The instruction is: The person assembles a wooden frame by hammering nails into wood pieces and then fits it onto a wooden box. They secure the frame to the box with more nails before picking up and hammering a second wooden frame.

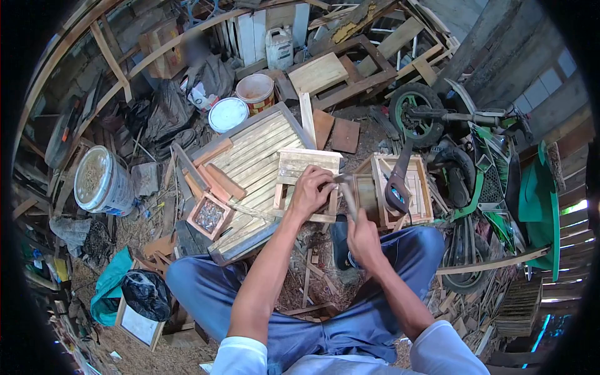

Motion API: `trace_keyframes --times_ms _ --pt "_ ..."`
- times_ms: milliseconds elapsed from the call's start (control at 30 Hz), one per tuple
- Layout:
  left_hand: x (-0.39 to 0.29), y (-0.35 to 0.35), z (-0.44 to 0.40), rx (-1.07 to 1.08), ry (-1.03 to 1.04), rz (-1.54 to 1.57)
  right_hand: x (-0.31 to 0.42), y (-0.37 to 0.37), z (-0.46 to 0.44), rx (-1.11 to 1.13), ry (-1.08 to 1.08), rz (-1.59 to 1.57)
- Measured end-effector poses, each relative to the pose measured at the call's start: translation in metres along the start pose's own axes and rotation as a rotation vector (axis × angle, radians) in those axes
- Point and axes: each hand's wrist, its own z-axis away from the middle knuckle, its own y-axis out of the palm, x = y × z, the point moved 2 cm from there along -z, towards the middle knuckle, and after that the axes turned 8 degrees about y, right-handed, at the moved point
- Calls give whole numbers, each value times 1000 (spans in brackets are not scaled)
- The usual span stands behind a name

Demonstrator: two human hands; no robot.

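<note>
A small wooden frame piece (300,164) with slats lies on a slatted panel (262,140) in front of me. My left hand (310,192) rests at its right side, thumb and fingers pinched near the corner; whatever they pinch is too small to make out. My right hand (364,239) is wrapped round the handle of a hammer (348,190). The hammer's head is close to the fingertips of my left hand, at the frame's right edge. To the right, a handsaw (398,187) leans on a wooden box (417,203).
An open box of nails (210,215) sits on the panel's left part. Buckets (100,181) and a white lid (228,115) stand at the left and back. A green motorbike (478,162) is at the right. Wood scraps cover the floor.
</note>
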Motion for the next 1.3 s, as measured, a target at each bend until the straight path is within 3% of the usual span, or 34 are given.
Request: trace_keyframes --times_ms 400,533,667,767,900,1033,1167,1300 --pt "-3 -4 -6 25 -5 6 1 -14 -4 -18 28 -99" --pt "-3 -2 2 26 -31 9 -6 -6 -11 24 -24 16" --pt "-4 -5 -3 30 -25 -3 9 -15 0 -58 -18 -180" --pt "-5 -2 -1 40 -22 -12 -5 -5 -10 43 5 63" --pt "-2 -4 -3 39 -23 2 7 -11 1 -72 -52 -163" --pt "-6 -2 -7 35 -8 3 1 -6 -7 -23 -30 28" --pt "-4 -4 0 29 -24 -15 -2 -2 -1 -94 -58 -112" --pt "-1 -3 -5 16 -17 -18 3 -8 -2 -6 22 8"
